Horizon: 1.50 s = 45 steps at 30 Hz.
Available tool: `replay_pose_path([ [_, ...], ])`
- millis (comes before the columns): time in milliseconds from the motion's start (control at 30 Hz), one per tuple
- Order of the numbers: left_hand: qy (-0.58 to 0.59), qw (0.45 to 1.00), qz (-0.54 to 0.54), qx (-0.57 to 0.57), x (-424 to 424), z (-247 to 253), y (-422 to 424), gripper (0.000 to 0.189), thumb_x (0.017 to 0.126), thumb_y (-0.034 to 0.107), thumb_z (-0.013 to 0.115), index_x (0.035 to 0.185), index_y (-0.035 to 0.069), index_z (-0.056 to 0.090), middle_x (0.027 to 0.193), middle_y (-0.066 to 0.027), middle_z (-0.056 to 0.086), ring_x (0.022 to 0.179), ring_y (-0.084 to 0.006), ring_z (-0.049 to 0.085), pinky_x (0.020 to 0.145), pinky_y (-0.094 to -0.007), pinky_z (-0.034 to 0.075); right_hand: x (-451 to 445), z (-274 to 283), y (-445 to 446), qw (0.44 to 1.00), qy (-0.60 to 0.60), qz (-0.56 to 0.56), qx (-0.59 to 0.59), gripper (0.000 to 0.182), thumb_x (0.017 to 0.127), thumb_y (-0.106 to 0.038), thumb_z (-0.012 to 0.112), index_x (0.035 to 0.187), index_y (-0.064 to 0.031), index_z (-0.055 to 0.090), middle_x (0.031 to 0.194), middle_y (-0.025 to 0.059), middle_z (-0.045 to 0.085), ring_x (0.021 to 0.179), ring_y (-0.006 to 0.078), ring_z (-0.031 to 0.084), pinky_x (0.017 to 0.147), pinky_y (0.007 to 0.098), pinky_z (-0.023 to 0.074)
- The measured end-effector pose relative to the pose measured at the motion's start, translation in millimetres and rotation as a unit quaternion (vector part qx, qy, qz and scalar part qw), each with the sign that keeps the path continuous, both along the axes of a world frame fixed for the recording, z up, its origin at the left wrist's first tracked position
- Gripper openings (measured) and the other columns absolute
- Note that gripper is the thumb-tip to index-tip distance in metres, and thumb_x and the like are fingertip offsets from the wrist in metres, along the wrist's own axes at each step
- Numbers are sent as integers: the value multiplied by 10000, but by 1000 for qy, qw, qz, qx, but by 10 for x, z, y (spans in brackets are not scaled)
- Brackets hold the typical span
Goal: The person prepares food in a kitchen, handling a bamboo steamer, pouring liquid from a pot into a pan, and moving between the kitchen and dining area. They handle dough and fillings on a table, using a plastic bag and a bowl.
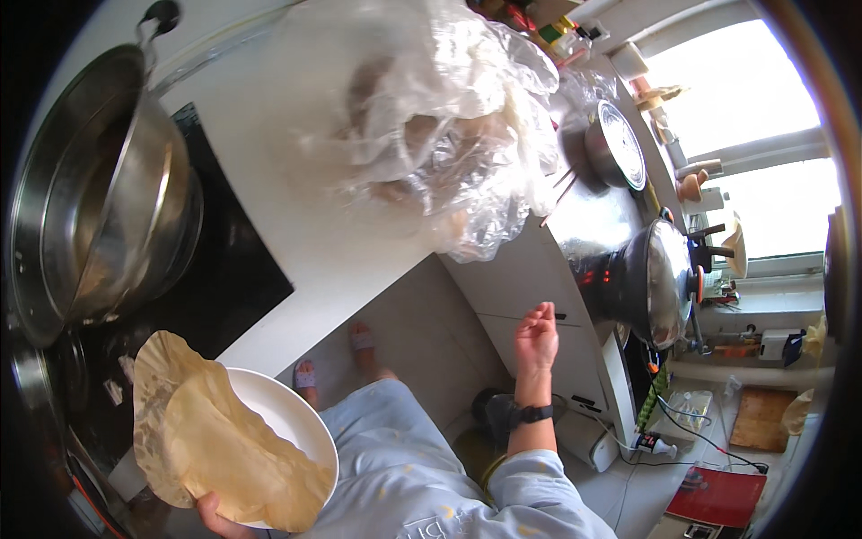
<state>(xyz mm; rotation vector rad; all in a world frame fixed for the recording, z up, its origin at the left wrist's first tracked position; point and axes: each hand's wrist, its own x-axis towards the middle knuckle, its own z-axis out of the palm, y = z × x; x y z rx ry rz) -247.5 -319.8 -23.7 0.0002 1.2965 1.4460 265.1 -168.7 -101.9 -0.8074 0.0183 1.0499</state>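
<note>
At the lower left, my left hand [219, 520] grips the rim of a white plate [289, 414]. A large, thin brown sheet with wavy edges [222, 438] lies on the plate and overhangs its left side; whether it is paper or food I cannot tell. My right hand [537, 337], with a dark watch on the wrist, is raised over the floor beside the cabinets, fingers together and curled, with nothing visible in it. Above both hands, crumpled clear plastic bags [465, 148] lie on the white counter [269, 202]; what is inside them is blurred.
A large steel pot [128, 215] stands at the left by a black cooktop [229, 249]. On the right counter are a lidded pan [663, 283], a steel bowl with a lid [616, 145] and chopsticks [560, 195]. Cords trail near a wooden board [762, 418] and a red box [717, 495].
</note>
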Motion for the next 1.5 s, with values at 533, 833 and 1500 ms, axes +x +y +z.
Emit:
replay_pose_path([
  [533,69,997,-25,6,1117,645,544,615,759,406,421,1249,37,386,1209,-132,458,1086,-280,452,913,-391,373,1948,-195,616,958,115,-234,115,547,671,140,373,1216,100,399,1305,142,426,1231,253,365,1024,376,312],
  [833,99,994,-35,35,1327,740,569,636,766,444,422,1257,43,375,1221,-121,448,1100,-281,437,923,-390,359,2030,-196,702,920,166,-287,209,520,732,117,355,1251,89,346,1297,156,405,1236,252,344,1030,392,291],
  [1500,146,987,-33,50,1373,841,578,615,737,394,444,1224,20,415,1175,-126,489,1066,-267,474,896,-364,393,2312,-520,622,867,287,-258,315,417,767,139,334,1179,113,386,1141,191,478,1090,275,458,940,408,373],
])
